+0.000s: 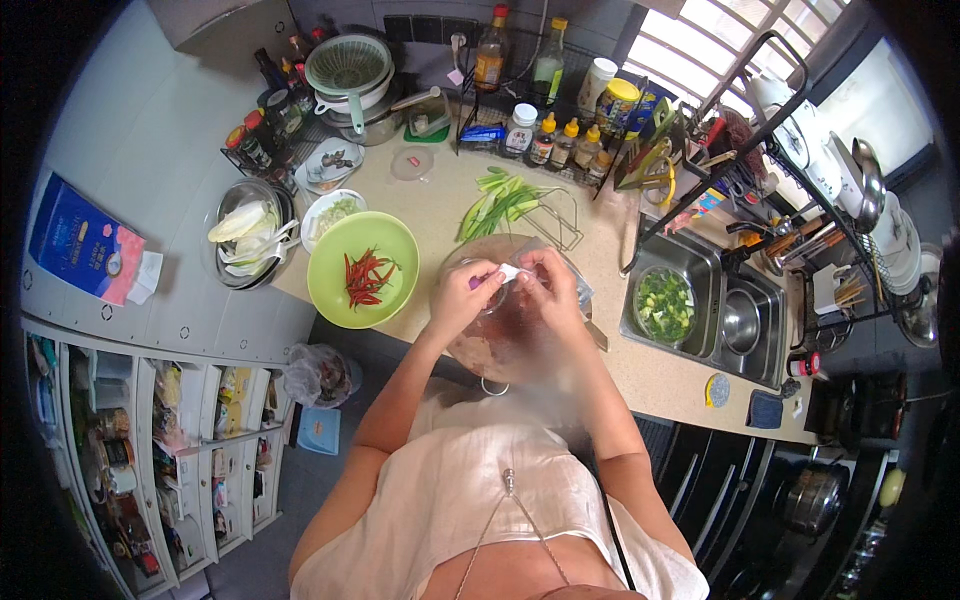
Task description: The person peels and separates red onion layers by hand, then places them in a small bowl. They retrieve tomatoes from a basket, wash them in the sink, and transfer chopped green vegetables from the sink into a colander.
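My left hand [469,291] and my right hand [551,285] meet over a round wooden chopping board [472,352]. Between their fingertips they pinch a small white piece [511,271], too small to name for certain. Something purple [475,283] shows at my left fingers. Under the left hand, the rim of a clear bowl [496,301] is partly hidden. A knife lies on the board beneath my right hand, its wooden handle [598,337] reaching past the board's right edge. Spring onions [499,206] lie behind the board, beside a wire rack [559,225].
Left of the board, a green bowl [401,289] holds red chillies [367,277]. Cabbage leaves [251,232] fill a bowl further left. Leafy greens [665,305] soak in the right-hand sink [705,330]. A black dish rack [814,180] overhangs the counter; condiment bottles [561,142] line the back.
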`<move>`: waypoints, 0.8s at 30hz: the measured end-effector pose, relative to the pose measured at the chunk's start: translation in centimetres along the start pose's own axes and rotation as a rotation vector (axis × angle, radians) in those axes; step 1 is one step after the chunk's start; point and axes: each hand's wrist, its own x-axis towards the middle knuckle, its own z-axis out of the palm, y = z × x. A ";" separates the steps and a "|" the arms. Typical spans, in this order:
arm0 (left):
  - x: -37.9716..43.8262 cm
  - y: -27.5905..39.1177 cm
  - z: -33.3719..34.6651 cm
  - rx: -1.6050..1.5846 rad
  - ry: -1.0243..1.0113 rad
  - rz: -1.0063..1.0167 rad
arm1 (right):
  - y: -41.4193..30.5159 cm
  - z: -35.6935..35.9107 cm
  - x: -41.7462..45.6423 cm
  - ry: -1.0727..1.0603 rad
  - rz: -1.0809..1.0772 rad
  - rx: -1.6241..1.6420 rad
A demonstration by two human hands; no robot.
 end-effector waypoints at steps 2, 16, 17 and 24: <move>0.1 0.5 -0.4 0.154 0.059 0.169 | -0.3 -1.0 0.2 -0.052 -0.185 -0.348; -0.4 -2.7 0.6 0.210 0.240 0.252 | 4.7 2.0 1.2 0.056 0.417 0.505; -0.5 -3.3 0.9 0.210 0.235 0.283 | 4.5 2.1 1.3 0.067 0.541 0.761; -0.9 -10.1 -1.0 0.524 0.142 -0.027 | 6.2 -1.4 2.6 0.195 0.449 0.908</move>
